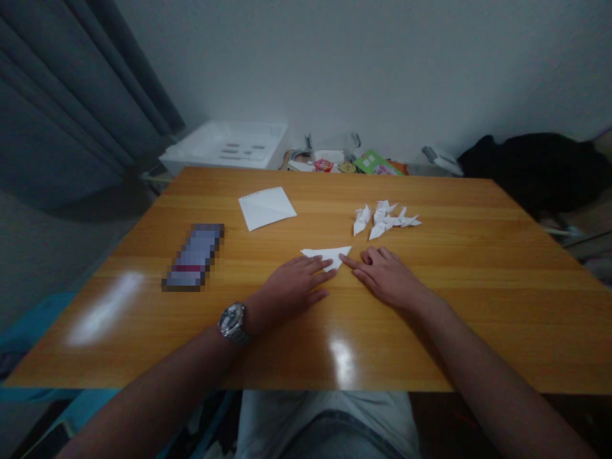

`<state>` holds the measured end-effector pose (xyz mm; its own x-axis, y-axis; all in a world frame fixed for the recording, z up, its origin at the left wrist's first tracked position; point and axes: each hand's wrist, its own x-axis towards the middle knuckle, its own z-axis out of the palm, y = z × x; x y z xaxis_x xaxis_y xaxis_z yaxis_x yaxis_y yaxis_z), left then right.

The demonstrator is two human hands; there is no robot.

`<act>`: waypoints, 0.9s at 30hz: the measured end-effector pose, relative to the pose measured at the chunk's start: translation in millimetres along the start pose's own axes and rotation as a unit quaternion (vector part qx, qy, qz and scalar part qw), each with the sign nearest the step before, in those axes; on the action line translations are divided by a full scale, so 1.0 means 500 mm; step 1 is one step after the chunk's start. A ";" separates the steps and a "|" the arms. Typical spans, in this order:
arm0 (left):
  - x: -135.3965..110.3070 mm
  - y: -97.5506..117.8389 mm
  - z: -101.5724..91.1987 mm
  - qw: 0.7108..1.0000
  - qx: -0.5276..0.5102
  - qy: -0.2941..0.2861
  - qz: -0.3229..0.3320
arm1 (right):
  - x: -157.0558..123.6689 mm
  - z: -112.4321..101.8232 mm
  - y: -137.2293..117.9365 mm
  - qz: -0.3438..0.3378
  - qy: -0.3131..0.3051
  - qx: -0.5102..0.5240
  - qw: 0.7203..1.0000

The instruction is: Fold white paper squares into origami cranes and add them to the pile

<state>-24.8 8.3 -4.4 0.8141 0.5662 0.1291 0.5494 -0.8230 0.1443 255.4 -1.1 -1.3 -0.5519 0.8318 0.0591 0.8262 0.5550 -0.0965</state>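
A white sheet of paper folded to a triangle (329,254) lies flat on the wooden table, its long edge away from me. My left hand (299,284), with a metal watch (233,320) on the wrist, lies over its near left part with the fingers stretched out. The index finger of my right hand (385,274) points left and touches the paper's right part, while the other fingers are curled with nothing visible in them. Beyond my right hand are several small folded white paper figures (382,220), some clustered together.
A loose white sheet (268,208) with a perforated edge lies at the back left of the table (478,255). A blurred-out phone-like rectangle (194,256) is on the left. Past the far edge stand a white plastic tray (229,141) and a green packet (377,163).
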 end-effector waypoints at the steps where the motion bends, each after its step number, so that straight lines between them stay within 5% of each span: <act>1: 0.000 0.000 0.000 1.000 0.001 -0.002 -0.001 | 0.001 0.001 0.002 0.008 0.000 -0.001 1.000; 27: 0.001 0.007 -0.004 1.000 0.007 -0.003 -0.009 | 0.021 0.024 0.028 0.095 0.057 -0.012 0.994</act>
<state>-23.0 5.7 -2.0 0.8057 0.5800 0.1206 0.5660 -0.8137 0.1326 260.0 15.4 -13.7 -0.3697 0.9162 0.1544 0.9177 0.3861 -0.0938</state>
